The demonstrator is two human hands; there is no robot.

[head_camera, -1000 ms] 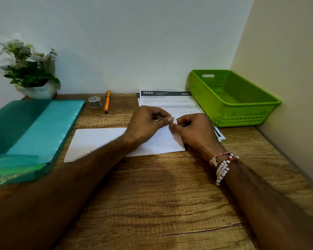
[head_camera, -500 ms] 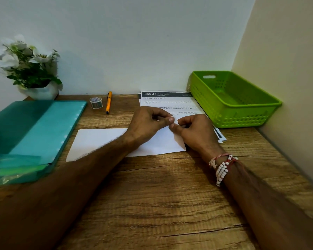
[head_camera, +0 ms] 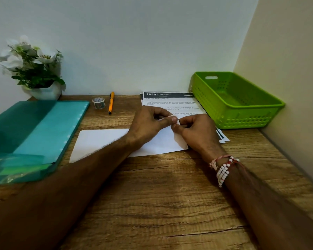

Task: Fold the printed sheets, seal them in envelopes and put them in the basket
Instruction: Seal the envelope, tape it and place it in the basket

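From my remote seat I see a wooden table (head_camera: 161,186) pushed into a corner; a white envelope (head_camera: 101,143) lies flat near its middle, long side toward me. Both hands meet over the envelope's right end - the left hand (head_camera: 148,123) has its thumb and curled fingers pinching a small white tab (head_camera: 177,121) there; the right hand (head_camera: 197,130), fingers also curled, pinches the envelope's lifted right edge just below that tab. I cannot tell whether the tab is a flap or a peel strip. A beaded bracelet (head_camera: 222,170) circles the right wrist. Behind the hands lie the printed sheets (head_camera: 170,103), partly under them; the green basket (head_camera: 242,118) sits just right of the sheets. Further left - an orange pen (head_camera: 111,102), a tape roll (head_camera: 98,103), a teal folder (head_camera: 34,132) and a white potted plant (head_camera: 34,69).
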